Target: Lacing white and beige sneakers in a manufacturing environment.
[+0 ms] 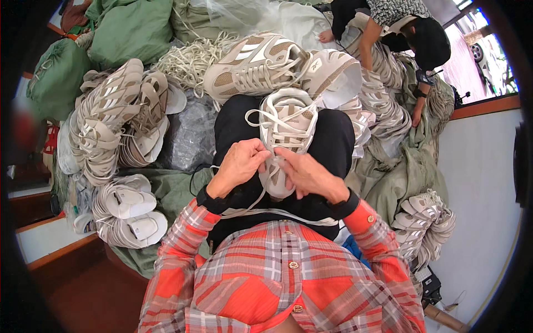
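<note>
A beige and white sneaker upper (288,119) lies across my lap between my thighs, its collar away from me and its toe toward me. A cream shoelace (291,137) is strung over its tongue, with a loop out to the left and a loose end trailing down over the toe. My left hand (242,162) pinches the lace at the left of the toe end of the lacing. From the right, my right hand (311,173) is closed on the toe part, its index finger at the lowest lacing. The exact grip of its fingertips is partly hidden.
Beyond my knees lie more laced uppers (258,64) and a heap of loose laces (194,60). Stacked uppers (105,116) stand at left, others (425,225) at right. Green sacks (133,33) fill the far left. Another person (400,33) bends over stacks at far right.
</note>
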